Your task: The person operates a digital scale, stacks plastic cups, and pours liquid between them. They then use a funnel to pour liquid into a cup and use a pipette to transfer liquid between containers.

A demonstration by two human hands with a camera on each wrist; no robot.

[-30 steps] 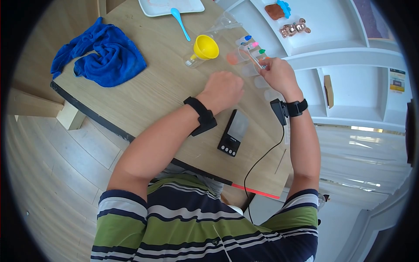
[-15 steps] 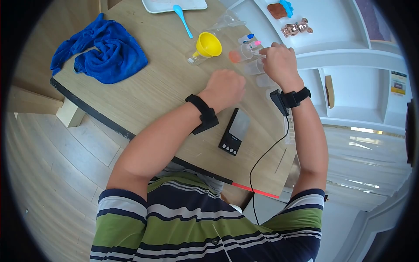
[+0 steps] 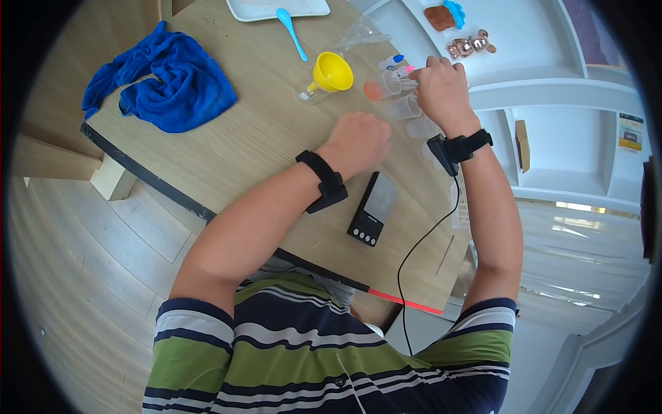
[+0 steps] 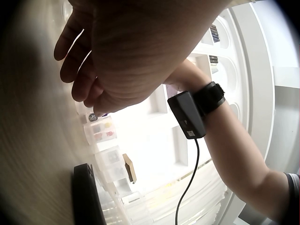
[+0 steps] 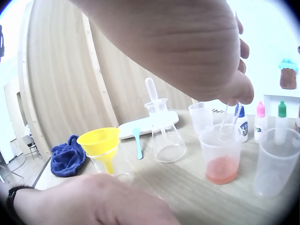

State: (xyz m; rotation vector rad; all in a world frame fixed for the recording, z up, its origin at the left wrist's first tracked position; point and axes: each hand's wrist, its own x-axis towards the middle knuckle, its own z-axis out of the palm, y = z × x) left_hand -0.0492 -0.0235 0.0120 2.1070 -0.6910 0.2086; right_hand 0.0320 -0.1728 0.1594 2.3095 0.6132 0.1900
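My right hand (image 3: 443,93) pinches a thin, pale, two-pronged tool (image 5: 237,115) from above. Its lower end reaches into a clear plastic cup (image 5: 220,143) with orange-red liquid (image 5: 221,169) at the bottom. In the head view the hand covers most of the tool. My left hand (image 3: 362,141) rests on the table with fingers loosely curled, and the left wrist view shows nothing in them. Left of that cup stands a small clear bottle (image 3: 308,95) with a yellow funnel (image 3: 333,71) in its mouth.
Other clear cups (image 5: 276,164) line the table's right side, beside dropper bottles with blue, pink (image 5: 260,122) and green caps. A flask (image 5: 168,145), blue spoon (image 3: 292,34) and white tray (image 3: 279,10) stand farther back. A black scale (image 3: 372,210) lies near me, a blue towel (image 3: 179,90) left.
My right hand has moved slightly forward and right, its fingers now hiding more of the tool and the green-capped bottle. The left hand stays in place; the whole view has shifted slightly.
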